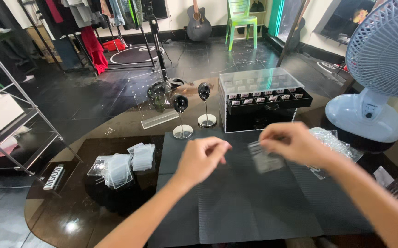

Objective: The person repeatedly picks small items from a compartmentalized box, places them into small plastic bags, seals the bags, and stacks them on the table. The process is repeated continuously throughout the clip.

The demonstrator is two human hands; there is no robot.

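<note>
Centrally, right hand [294,143] pinching clear pouch [265,158], mat [235,202] edges uncrowded

Clearances, as I read them from the head view: dark mat [254,206] on the worktop [70,216], open across its near and middle stretch. Left edge: pile of clear cards [121,167]. Far edge: two ball-topped stands [180,115], clear pegged panel [155,98], black drawer box [263,98]. Right: heap of clear bags [334,144], fan base [364,117]. Passage between cards and stands is free.
</note>
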